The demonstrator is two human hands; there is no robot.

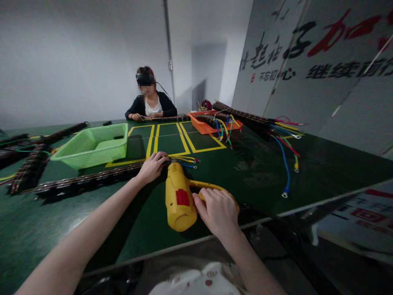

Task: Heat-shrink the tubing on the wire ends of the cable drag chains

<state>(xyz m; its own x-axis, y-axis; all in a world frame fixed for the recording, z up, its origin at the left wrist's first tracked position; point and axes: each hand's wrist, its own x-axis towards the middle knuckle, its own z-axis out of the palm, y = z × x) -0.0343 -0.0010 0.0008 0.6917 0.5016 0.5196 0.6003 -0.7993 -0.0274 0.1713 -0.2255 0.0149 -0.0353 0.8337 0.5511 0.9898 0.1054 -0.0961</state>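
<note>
A yellow heat gun (178,196) with a red label lies on its side, its nozzle pointing away from me. My right hand (217,205) is wrapped round its handle. Just left of the nozzle, my left hand (154,166) is closed over the end of a long dark cable chain (92,180), which stretches left across the table. From beyond my left fingers, several yellow, blue and red wires (187,160) with ring terminals stick out to the right, close to the nozzle tip. The fingertips of my left hand are partly hidden.
A green plastic basket (92,149) stands behind the chain. An orange basket (204,125) with wired chains is farther back. More chains (245,112) with loose wires lie at right, others (29,168) at far left. A co-worker (152,102) sits across the green table (258,184).
</note>
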